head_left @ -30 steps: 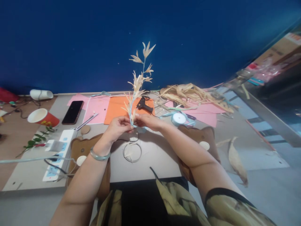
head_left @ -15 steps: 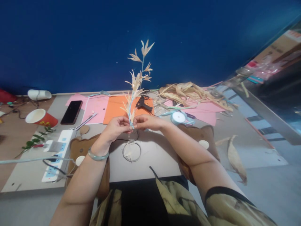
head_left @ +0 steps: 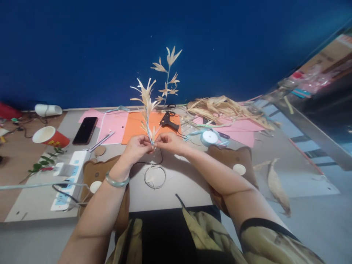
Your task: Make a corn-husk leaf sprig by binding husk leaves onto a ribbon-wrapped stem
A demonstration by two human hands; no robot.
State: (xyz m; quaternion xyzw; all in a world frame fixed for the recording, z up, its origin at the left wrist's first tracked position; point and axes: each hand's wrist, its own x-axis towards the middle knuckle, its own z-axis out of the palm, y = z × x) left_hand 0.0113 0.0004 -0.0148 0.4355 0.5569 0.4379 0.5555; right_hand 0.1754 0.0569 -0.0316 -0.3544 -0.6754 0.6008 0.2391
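Between my hands is a husk-flower spray [head_left: 147,99], with pale dried petals and a light blue wrapped stem. My left hand [head_left: 139,146], a bracelet on its wrist, pinches the stem's lower end. My right hand [head_left: 168,142] is closed at the same spot, thumb and finger on the stem; fingers hide its very bottom. The held spray tilts left. Behind it rises a second husk-flower spray [head_left: 168,75] on a thin blue stem, its foot hidden from me. A roll of light blue tape [head_left: 209,138] lies right of my right hand.
A black glue gun [head_left: 168,120] rests on orange paper [head_left: 132,126]. Dried husks [head_left: 217,108] are piled at back right. To the left are a phone [head_left: 85,130], a red paper cup [head_left: 51,136] and a power strip [head_left: 74,176]. A wire ring [head_left: 154,177] lies below my hands.
The held spray has tipped left, away from the second spray, which now shows separately behind it. Both hands keep their pinch on the stem. The view has shifted slightly.
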